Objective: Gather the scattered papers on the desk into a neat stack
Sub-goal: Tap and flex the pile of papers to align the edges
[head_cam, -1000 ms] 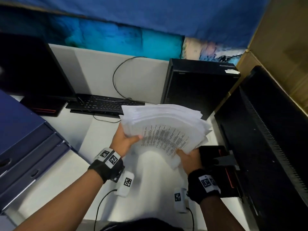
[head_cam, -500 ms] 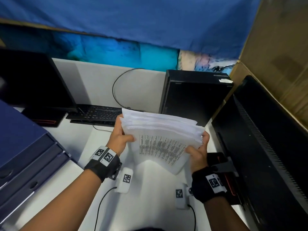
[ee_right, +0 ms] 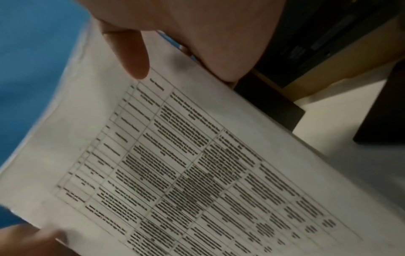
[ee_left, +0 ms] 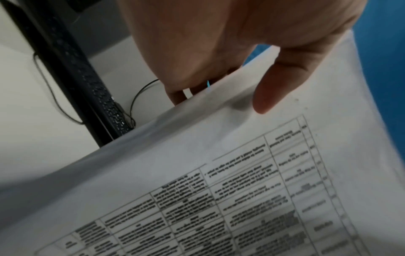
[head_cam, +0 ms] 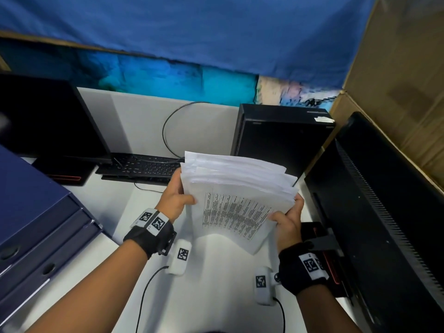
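A thick bundle of white papers (head_cam: 236, 188) with a printed table on its near sheet is held upright above the white desk (head_cam: 216, 272). My left hand (head_cam: 176, 198) grips its left edge, thumb on the near face and fingers behind. My right hand (head_cam: 289, 216) grips the right edge the same way. The top edges of the sheets are uneven and fanned. In the left wrist view my thumb (ee_left: 278, 83) presses the papers (ee_left: 219, 173). The right wrist view shows my thumb (ee_right: 131, 52) on the printed sheet (ee_right: 197, 164).
A black keyboard (head_cam: 141, 168) lies behind the papers, a black computer tower (head_cam: 281, 140) at the back right. A dark monitor (head_cam: 374, 224) stands on the right, another monitor (head_cam: 45, 121) at the back left. Blue drawers (head_cam: 36, 224) sit on the left.
The fanned papers have been drawn together into a tighter bundle and tilted more upright. My right hand slid from the bottom corner up onto the right edge.
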### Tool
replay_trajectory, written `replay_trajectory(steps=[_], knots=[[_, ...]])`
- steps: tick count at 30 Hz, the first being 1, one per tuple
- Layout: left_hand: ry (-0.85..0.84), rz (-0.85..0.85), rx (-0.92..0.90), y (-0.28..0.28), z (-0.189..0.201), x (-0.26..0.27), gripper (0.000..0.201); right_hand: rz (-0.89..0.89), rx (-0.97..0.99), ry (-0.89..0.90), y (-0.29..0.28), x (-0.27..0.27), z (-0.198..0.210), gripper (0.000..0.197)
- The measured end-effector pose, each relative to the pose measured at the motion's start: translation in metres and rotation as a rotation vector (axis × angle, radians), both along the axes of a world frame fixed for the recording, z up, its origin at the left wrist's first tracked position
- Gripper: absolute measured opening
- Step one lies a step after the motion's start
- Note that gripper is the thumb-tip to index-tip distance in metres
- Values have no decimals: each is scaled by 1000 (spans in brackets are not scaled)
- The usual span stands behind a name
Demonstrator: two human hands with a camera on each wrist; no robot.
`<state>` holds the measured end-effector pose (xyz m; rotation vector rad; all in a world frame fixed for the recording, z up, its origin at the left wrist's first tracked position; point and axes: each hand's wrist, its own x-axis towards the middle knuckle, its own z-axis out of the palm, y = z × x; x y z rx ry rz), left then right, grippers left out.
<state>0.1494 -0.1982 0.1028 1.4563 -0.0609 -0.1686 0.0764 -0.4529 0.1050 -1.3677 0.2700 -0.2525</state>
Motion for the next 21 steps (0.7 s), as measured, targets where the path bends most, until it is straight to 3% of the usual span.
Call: replay_trajectory(steps=[6, 10, 12, 17, 21], knots=[[25, 49, 125, -11, -2, 2, 69, -61, -266, 102, 13, 6, -12, 47], [-46, 123, 123, -21, -3, -7, 59, -149, -295, 71, 19, 9, -13, 35], [-58, 129, 64, -23, 1, -15, 62, -124, -294, 64, 22, 3, -7, 37], [-139, 155, -137, -21, 27, -18, 64, -113, -181, -71, 14, -1, 14, 66], [-197, 260, -161, -25, 44, -7, 38, -238, -265, -185, 15, 12, 52, 41]])
